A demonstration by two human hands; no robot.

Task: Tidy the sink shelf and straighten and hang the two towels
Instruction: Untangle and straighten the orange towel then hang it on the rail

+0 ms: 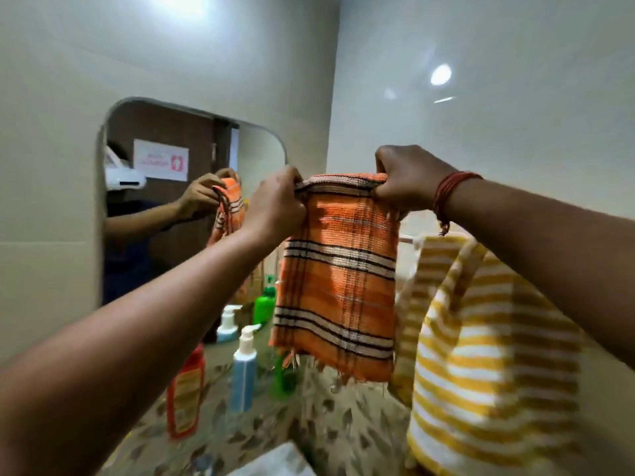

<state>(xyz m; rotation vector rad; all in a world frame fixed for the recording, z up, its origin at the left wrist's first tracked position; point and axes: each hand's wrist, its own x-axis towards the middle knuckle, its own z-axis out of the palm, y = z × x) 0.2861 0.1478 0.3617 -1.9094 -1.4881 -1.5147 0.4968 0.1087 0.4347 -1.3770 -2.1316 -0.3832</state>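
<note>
Two towels: one yellow striped towel [494, 355] hangs at four o'clock; one orange checked towel [338, 273] hangs centre, top edge pinched by left hand [275, 204] and right hand [409, 182]. Perhaps four bottles [244, 365] stand at seven o'clock.

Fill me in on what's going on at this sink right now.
A person is holding up an orange checked towel by its top edge, left hand and right hand each pinching a corner, so it hangs flat in front of the mirror. A yellow striped towel already hangs at the right. Pump bottles and an orange bottle stand on the speckled shelf below.
</note>
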